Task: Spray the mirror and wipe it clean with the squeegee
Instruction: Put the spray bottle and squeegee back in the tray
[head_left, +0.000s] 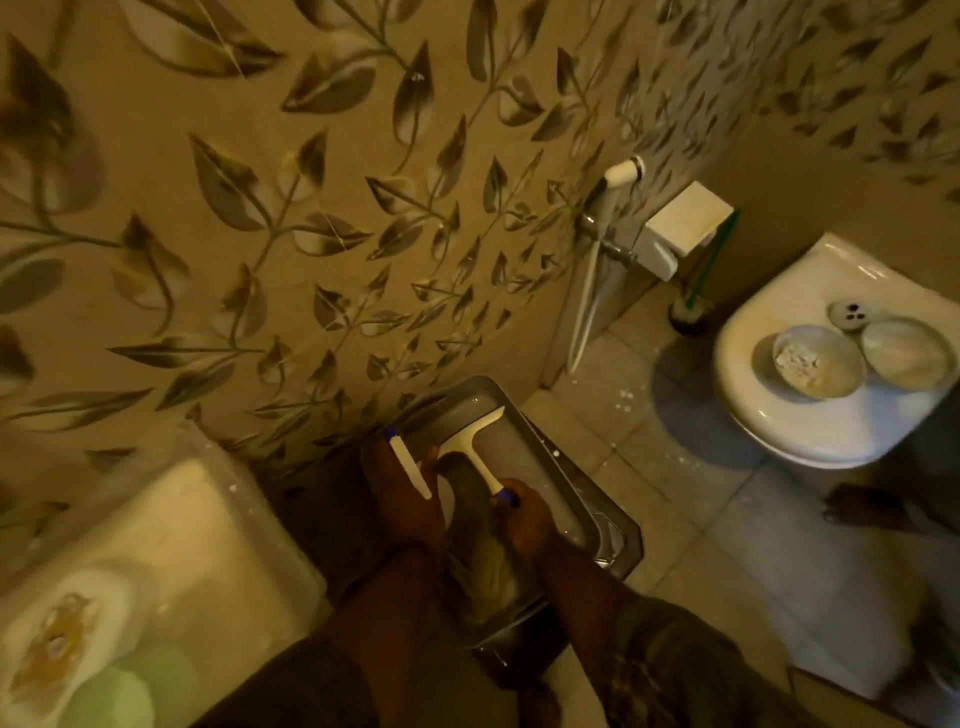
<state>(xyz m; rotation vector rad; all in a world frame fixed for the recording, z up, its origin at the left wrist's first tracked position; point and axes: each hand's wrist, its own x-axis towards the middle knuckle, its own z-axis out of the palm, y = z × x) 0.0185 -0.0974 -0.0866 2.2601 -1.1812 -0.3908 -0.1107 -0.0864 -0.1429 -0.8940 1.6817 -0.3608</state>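
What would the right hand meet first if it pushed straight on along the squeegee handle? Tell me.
The right hand grips the squeegee by its blue handle end, pointing up and left. Straight on, it would probably meet the far wall of the metal tray, then the leaf-patterned wall; depth is unclear.

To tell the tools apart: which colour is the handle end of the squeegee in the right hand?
Blue, on a white squeegee; the head view shows it at the right hand.

Toilet (810, 415), two bowls (810, 364), leaf-patterned wall (260, 208)

white squeegee (475, 448) lying tilted, apparently on a framed mirror (571, 467)
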